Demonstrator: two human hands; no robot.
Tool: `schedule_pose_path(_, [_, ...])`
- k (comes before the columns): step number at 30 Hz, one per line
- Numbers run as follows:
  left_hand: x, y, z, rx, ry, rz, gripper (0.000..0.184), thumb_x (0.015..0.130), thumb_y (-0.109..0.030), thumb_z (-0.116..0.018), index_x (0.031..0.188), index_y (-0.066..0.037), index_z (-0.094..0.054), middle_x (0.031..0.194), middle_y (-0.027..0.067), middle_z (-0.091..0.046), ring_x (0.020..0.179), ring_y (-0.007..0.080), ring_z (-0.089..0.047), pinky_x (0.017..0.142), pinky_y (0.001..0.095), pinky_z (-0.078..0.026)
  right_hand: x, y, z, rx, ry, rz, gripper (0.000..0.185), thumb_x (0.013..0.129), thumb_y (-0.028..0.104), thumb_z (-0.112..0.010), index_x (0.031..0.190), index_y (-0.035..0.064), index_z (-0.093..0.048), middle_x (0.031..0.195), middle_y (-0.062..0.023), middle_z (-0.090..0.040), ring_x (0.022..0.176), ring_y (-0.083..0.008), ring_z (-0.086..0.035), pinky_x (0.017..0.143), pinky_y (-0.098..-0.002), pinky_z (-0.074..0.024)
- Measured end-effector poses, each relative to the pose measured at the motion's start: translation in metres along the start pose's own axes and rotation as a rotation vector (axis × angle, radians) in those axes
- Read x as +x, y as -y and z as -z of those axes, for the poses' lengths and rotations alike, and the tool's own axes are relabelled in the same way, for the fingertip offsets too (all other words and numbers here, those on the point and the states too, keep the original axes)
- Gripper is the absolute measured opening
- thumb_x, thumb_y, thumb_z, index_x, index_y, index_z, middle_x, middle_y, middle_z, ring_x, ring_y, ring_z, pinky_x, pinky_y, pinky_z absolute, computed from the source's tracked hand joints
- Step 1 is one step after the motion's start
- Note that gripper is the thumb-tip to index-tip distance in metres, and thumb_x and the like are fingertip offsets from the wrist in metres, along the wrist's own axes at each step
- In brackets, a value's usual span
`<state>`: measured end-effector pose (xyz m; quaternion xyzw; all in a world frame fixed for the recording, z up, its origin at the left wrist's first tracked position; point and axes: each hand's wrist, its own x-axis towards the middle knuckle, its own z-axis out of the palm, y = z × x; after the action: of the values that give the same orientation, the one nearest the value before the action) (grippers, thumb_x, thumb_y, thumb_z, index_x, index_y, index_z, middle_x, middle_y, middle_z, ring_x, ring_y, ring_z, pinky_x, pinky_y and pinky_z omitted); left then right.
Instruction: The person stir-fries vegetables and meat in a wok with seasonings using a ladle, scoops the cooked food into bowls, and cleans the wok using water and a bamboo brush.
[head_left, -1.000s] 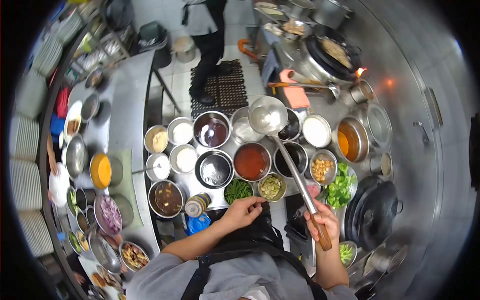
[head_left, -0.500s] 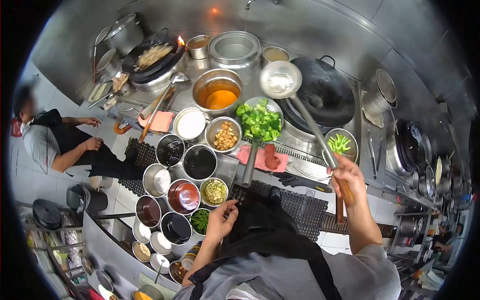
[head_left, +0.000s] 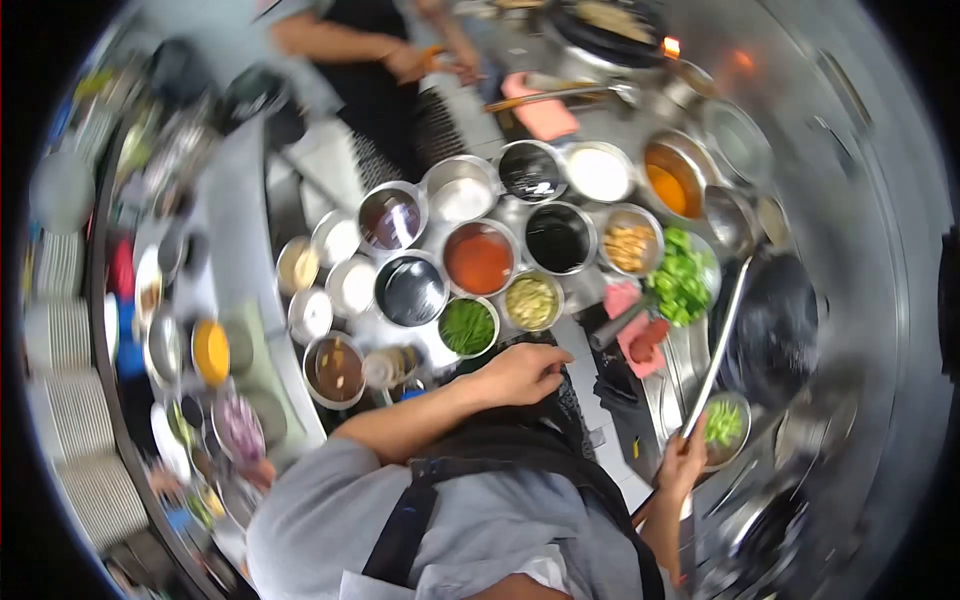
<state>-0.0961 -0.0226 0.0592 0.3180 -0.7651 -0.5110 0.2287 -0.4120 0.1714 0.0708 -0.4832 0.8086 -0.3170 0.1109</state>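
My right hand (head_left: 682, 460) is closed around the handle of a long metal ladle (head_left: 722, 345). The ladle's bowl is over the stove, beside the steel pot of orange oil (head_left: 680, 190) and the dark wok (head_left: 770, 325). Near my right hand is a bowl of cut green vegetable (head_left: 724, 424). My left hand (head_left: 530, 375) hangs in front of my apron, fingers curled, with nothing visible in them. Close to it are pots of chopped pale-green pieces (head_left: 531, 301) and green stalks (head_left: 467, 326). Broccoli (head_left: 682, 280) lies in a handled strainer, next to a pot of nuts (head_left: 629, 240).
Several sauce pots, including a red one (head_left: 479, 257), crowd the counter. A co-worker in a dark apron (head_left: 370, 95) stands across from it. A flame (head_left: 671, 47) burns beside a far wok. Stacked plates (head_left: 65, 340) and a bowl of sliced onion (head_left: 238, 425) are at left.
My view has swung left, bringing the left-hand shelves into sight. The ladle, still in my right hand, now has its bowl beside the oil pot. My left hand stays near my apron.
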Motion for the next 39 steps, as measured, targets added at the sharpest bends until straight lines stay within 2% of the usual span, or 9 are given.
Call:
schedule_pose_path(4, [-0.016,0.004,0.006,-0.012,-0.024,0.070,0.033,0.081,-0.010,-0.062,0.113,-0.002,-0.061,0.086,0.0122,-0.065,0.073,0.0262,-0.065,0.067,0.0375,-0.051,0.018,0.073,-0.039,0.139,0.307,0.233,0.063,0.076,-0.004,-0.061,0.137,-0.0022,-0.047,0.079,-0.0123,-0.057,0.062,-0.0140,-0.050,0.056,-0.0316,-0.0424])
schedule_pose_path(10, [-0.039,0.011,0.022,-0.049,-0.174,0.075,0.034,0.081,-0.010,-0.063,0.114,-0.001,-0.061,0.085,0.0119,-0.065,0.072,0.0270,-0.064,0.067,0.0376,-0.051,0.074,0.167,-0.124,0.028,0.652,0.507,0.059,0.080,0.001,-0.058,0.138,0.0002,-0.044,0.090,-0.0220,-0.058,0.080,-0.0405,-0.060,0.075,-0.0446,-0.0491])
schedule_pose_path(14, [-0.057,0.021,0.028,-0.106,-0.299,0.098,0.034,0.082,-0.010,-0.063,0.115,-0.002,-0.061,0.085,0.0118,-0.064,0.071,0.0264,-0.063,0.066,0.0367,-0.051,0.099,0.182,-0.177,-0.209,0.724,0.585,0.060,0.080,0.002,-0.056,0.139,-0.0001,-0.042,0.090,-0.0255,-0.060,0.082,-0.0422,-0.060,0.074,-0.0467,-0.0482])
schedule_pose_path(16, [-0.068,0.030,0.030,-0.131,-0.333,0.135,0.034,0.083,-0.010,-0.064,0.115,-0.002,-0.060,0.084,0.0115,-0.064,0.071,0.0255,-0.063,0.066,0.0362,-0.051,0.117,0.189,-0.190,-0.199,0.787,0.617,0.063,0.081,0.004,-0.058,0.142,0.0033,-0.041,0.089,-0.0220,-0.062,0.075,-0.0326,-0.064,0.069,-0.0383,-0.0502])
schedule_pose_path(18, [-0.075,0.033,0.027,-0.197,-0.347,0.191,0.034,0.083,-0.009,-0.064,0.116,-0.002,-0.060,0.084,0.0105,-0.064,0.071,0.0233,-0.063,0.065,0.0350,-0.051,0.142,0.233,-0.169,0.003,1.106,0.065,0.068,0.080,0.002,-0.056,0.145,0.0025,-0.035,0.086,-0.0158,-0.064,0.048,-0.0148,-0.056,0.042,-0.0316,-0.0445])
schedule_pose_path(20, [-0.077,0.028,0.031,-0.218,-0.350,0.195,0.033,0.084,-0.009,-0.063,0.116,-0.002,-0.060,0.085,0.0102,-0.064,0.071,0.0225,-0.063,0.065,0.0343,-0.050,0.168,0.259,-0.156,0.305,1.102,-0.320,0.067,0.079,0.001,-0.056,0.143,-0.0016,-0.035,0.086,-0.0156,-0.063,0.046,-0.0171,-0.054,0.037,-0.0300,-0.0440])
schedule_pose_path(22, [-0.076,0.023,0.035,-0.231,-0.347,0.192,0.033,0.084,-0.009,-0.063,0.116,-0.002,-0.060,0.085,0.0100,-0.064,0.070,0.0217,-0.062,0.064,0.0336,-0.050,0.196,0.248,-0.155,0.564,1.165,-0.419,0.065,0.077,0.002,-0.057,0.139,-0.0048,-0.037,0.087,-0.0174,-0.062,0.045,-0.0178,-0.053,0.032,-0.0274,-0.0421])
schedule_pose_path(30, [-0.041,-0.001,0.052,-0.151,-0.350,0.151,0.034,0.085,-0.008,-0.062,0.118,-0.003,-0.061,0.088,0.0095,-0.064,0.067,0.0189,-0.061,0.063,0.0302,-0.049,0.154,0.168,-0.098,1.188,1.125,-0.529,0.062,0.079,0.007,-0.055,0.137,-0.0074,-0.038,0.093,-0.0241,-0.058,0.042,-0.0182,-0.050,0.030,-0.0258,-0.0402])
schedule_pose_path(39, [0.034,-0.009,-0.006,-0.114,-0.055,0.209,0.033,0.084,-0.007,-0.065,0.116,-0.002,-0.063,0.084,0.0072,-0.065,0.066,0.0142,-0.060,0.065,0.0284,-0.050,0.055,0.080,0.085,1.627,0.534,-0.502,0.070,0.078,0.004,-0.050,0.143,-0.0101,-0.027,0.095,-0.0307,-0.052,0.037,-0.0206,-0.050,0.030,-0.0263,-0.0414])
